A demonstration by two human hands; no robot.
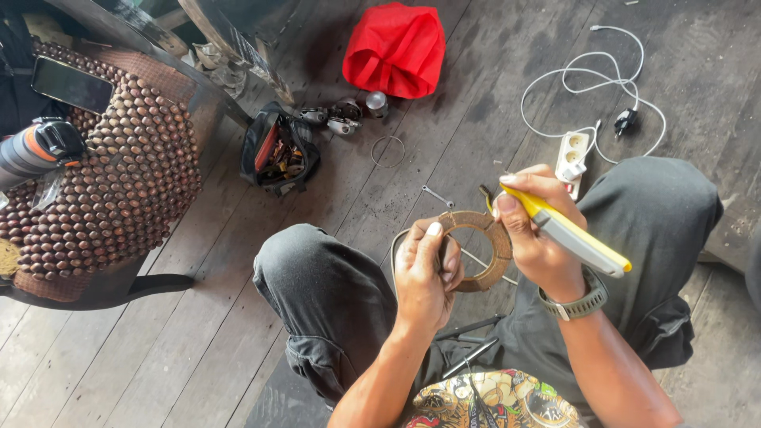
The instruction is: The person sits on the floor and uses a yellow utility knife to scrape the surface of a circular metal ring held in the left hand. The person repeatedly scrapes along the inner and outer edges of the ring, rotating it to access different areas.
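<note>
Dark wooden floorboards point(444, 143) fill the frame, and the person's grey-trousered knees are seen at lower centre. A brown friction ring point(485, 246) is held at centre frame, between the knees. The left hand point(424, 273) is clamped on the ring's left edge, thumb on top. The right hand point(539, 234) is closed around a yellow-handled tool point(575, 238), its tip set against the ring's upper right rim. A grey wristwatch point(579, 301) is worn on that wrist. At top centre a red cloth bag point(396, 49) is seen; below it lie small metal parts point(341, 117) and a thin wire ring point(388, 150). An open black pouch point(277, 150) is placed left of these. A white power strip point(572, 154) with a white cable point(594, 79) lies at upper right. A beaded seat cover point(119, 174) with a phone point(71, 85) is seen at upper left.
</note>
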